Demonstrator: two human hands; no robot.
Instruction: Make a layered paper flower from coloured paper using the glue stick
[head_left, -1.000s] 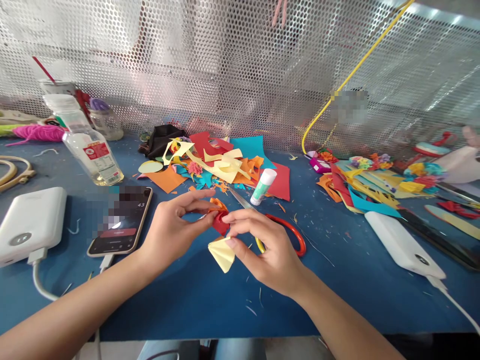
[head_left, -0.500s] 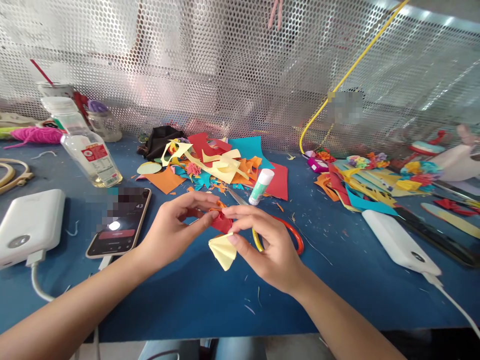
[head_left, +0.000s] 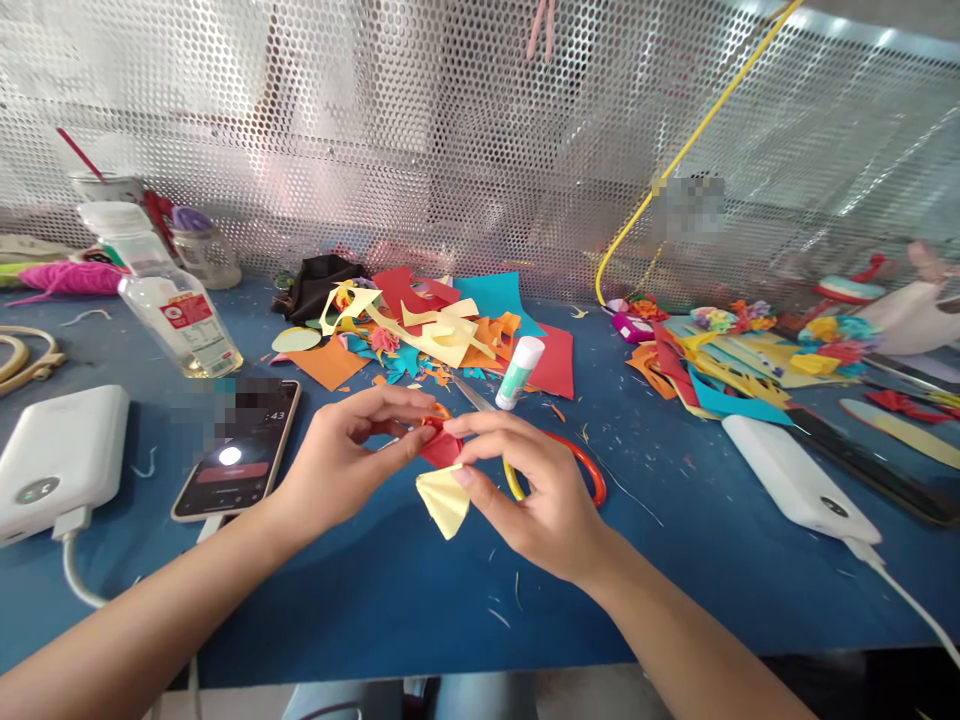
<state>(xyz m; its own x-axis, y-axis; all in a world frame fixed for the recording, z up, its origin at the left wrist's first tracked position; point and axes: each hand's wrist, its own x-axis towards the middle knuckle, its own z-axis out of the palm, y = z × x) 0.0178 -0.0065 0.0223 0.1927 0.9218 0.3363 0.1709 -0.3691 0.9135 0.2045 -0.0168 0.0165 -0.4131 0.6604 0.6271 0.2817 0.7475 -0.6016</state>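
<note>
Over the blue table [head_left: 390, 600] both my hands meet on a small folded paper piece [head_left: 442, 448], red and orange, with a pale yellow folded fan [head_left: 444, 498] hanging from it. My left hand [head_left: 346, 460] pinches the red part from the left with thumb and fingertips. My right hand [head_left: 525, 480] pinches it from the right, with the thumb against the yellow fan. Just behind my right hand lie scissors with a red handle [head_left: 589, 465] and their blade [head_left: 472, 392] on the table.
A heap of coloured paper scraps [head_left: 435, 325] and a glue stick [head_left: 520, 372] lie behind my hands. At left are a phone [head_left: 240, 450], a white power bank [head_left: 56, 460] and a plastic bottle [head_left: 169, 300]. At right are more paper [head_left: 720, 375] and another power bank [head_left: 799, 480]. Perforated metal screen behind.
Both hands keep their pinch on the paper piece and have shifted only slightly; the fingers work the red part a little. The view has drifted a little.
</note>
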